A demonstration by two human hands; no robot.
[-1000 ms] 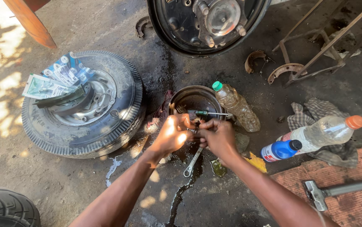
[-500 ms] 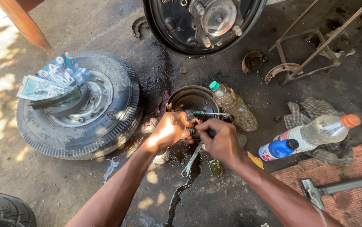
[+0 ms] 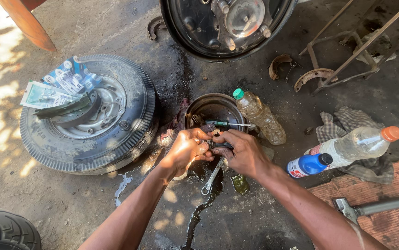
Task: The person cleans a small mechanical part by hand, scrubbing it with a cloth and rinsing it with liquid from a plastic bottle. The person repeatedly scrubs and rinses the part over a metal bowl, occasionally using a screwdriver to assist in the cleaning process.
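Note:
My left hand (image 3: 186,149) and my right hand (image 3: 239,153) meet over the near rim of a round black metal drum (image 3: 214,107) on the oily ground. Both close on a small dark metal part (image 3: 218,144) held between them; its shape is mostly hidden by my fingers. A green-handled screwdriver (image 3: 227,124) lies across the drum just beyond my knuckles. A silver spanner (image 3: 211,177) lies on the ground under my hands, beside a dark oil trail (image 3: 195,217).
A wheel with tyre (image 3: 93,115) lies left, with brake shoes and packets on it. A greasy bottle with green cap (image 3: 259,116), a clear bottle with orange cap (image 3: 357,144), a blue bottle (image 3: 308,165) and a rag (image 3: 348,125) lie right. A brake backplate (image 3: 227,23) stands ahead. A hammer (image 3: 375,206) rests on bricks.
My hands have stayed together over the drum's rim, fingers shifting slightly on the small part. The view has drifted a little; nothing else moved.

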